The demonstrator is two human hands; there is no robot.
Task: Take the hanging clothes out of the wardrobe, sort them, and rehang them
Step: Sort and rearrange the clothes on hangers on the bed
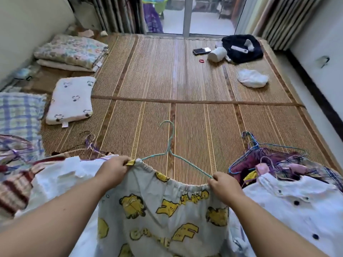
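The cartoon-print garment (pixel 163 206) hangs above the mat (pixel 204 123), left hand (pixel 113 168) and right hand (pixel 223 182) each pinching its waistband to a green hanger (pixel 169 145); heaped clothes (pixel 274 162) flank it, so sorting seems midway

Hanger (pixel 171 145) I hold: thin wire, pale green coating, smooth, dull.
Cartoon-print garment (pixel 163 210) I hold: thin woven cloth, matt, creased; waistband puckered.
Mat (pixel 167 71): woven reed or bamboo strips, ribbed, faint sheen; cloth-tape edging.
White shirt (pixel 297 210): smooth light cloth, matt; buttons dark, glossy.
Spare hangers (pixel 256 151): coated wire, blue and purple, slightly shiny.
Pillow (pixel 71 100): soft white cloth, matt.
Dark garment (pixel 241 48): fuzzy, fleece-like pile.
Phone (pixel 201 51): glossy glass face.
White bundle (pixel 252 78): thin, crumpled; material unclear.
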